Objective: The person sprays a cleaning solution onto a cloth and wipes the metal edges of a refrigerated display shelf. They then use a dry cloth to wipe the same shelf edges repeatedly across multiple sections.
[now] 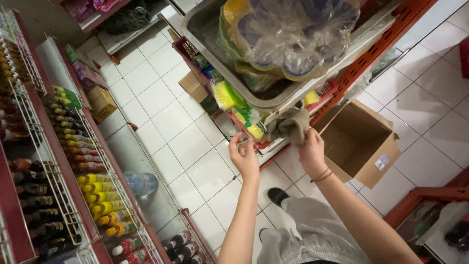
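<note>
A cloth hangs on the shelf edge, below the tray; an open box stands right of it.

Two hands at the front edge of a red shop shelf, seen from above.

The right hand grips a grey-brown cloth against the front edge of the red shelf, its fingers closed into the fabric. The left hand is just beside it, its fingers curled at the same edge next to yellow-green packets. Above, a metal tray holds goods wrapped in clear plastic. An open cardboard box stands on the white tiled floor right of the hands. On the left, wire racks carry rows of bottles, and a water jug lies on a low shelf.
</note>
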